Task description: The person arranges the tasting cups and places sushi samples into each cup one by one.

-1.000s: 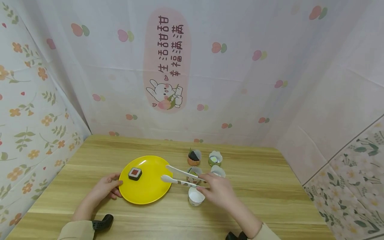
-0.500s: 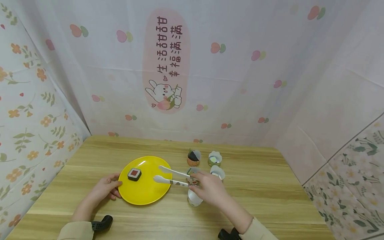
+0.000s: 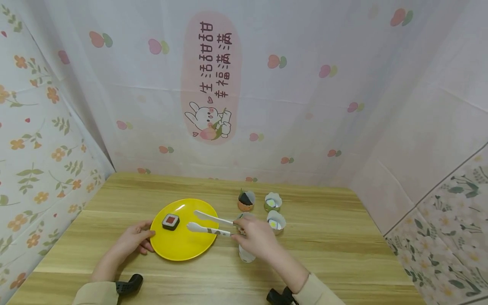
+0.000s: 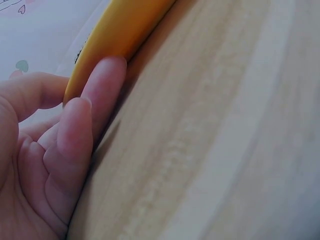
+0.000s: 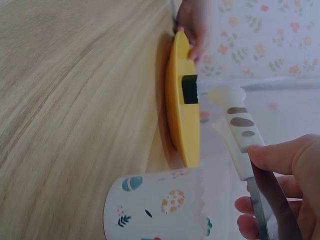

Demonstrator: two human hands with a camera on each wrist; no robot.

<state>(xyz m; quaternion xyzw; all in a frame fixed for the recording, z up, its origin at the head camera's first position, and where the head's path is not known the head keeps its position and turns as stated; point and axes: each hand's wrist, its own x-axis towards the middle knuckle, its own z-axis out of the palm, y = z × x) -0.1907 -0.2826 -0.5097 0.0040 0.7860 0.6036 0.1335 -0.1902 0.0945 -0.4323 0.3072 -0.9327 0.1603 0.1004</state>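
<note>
On the yellow plate [image 3: 187, 248] sits a toy sushi roll [image 3: 170, 221] with a black wrap, white ring and red centre. My left hand [image 3: 133, 237] grips the plate's left rim, thumb above and fingers below. White tongs [image 3: 211, 231] with brown spots are held in my right hand [image 3: 257, 239], between thumb and fingers. Their tips are spread over the right part of the plate, to the right of the roll, with nothing between them. In the right wrist view the tongs [image 5: 241, 122] hang above the plate's level, and the roll [image 5: 190, 89] shows as a dark block.
Several small paper cups stand right of the plate. An orange cup [image 3: 245, 206] holds a dark piece; a green cup [image 3: 272, 207] and a pale cup [image 3: 280, 229] hold light pieces. My right hand partly covers the white cup [image 3: 245, 255]. A printed curtain [image 3: 297, 127] hangs behind the table.
My right hand has moved left with the tongs, carrying their tips from the plate's right edge in over the plate. My left hand and the plate have stayed nearly in place.
</note>
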